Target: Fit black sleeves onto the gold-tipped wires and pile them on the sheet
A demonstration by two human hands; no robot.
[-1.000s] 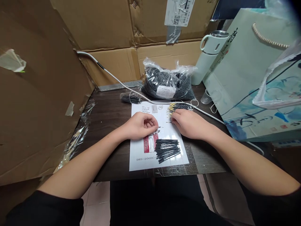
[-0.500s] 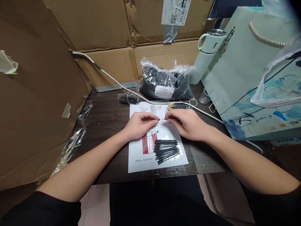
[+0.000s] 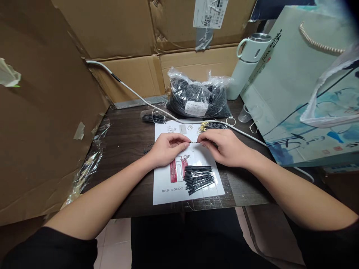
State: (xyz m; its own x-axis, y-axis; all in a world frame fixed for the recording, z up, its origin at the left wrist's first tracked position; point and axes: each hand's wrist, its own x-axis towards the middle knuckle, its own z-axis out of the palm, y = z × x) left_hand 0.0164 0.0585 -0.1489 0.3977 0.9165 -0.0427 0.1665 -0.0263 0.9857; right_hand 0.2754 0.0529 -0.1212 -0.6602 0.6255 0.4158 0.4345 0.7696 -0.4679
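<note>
Over the printed white sheet (image 3: 165, 194), both hands meet at a thin black pin-like piece (image 3: 194, 142) with a bright metal part showing between the fingertips. My left hand (image 3: 170, 148) pinches its left end, and my right hand (image 3: 224, 147) pinches the right end. Most of the piece is hidden by the fingers. Below the hands, a pile of thin black rods (image 3: 198, 179) lies on the sheet. Just behind my right hand is a bundle of black pins with gold-coloured tips (image 3: 213, 126). A few short black pieces (image 3: 147, 150) lie left of the sheet.
A clear plastic bag full of black pieces (image 3: 196, 93) stands at the back, beside a pale green bottle (image 3: 248, 65). A cup of black pins (image 3: 153, 116) lies on its side. A white cable (image 3: 134, 95) crosses the table. Cardboard (image 3: 42, 112) and a paper bag (image 3: 303, 86) flank it.
Both hands stay nearly in place, still pinching. The bright metal part between the fingertips looks slightly different. The whole view has shifted very slightly.
</note>
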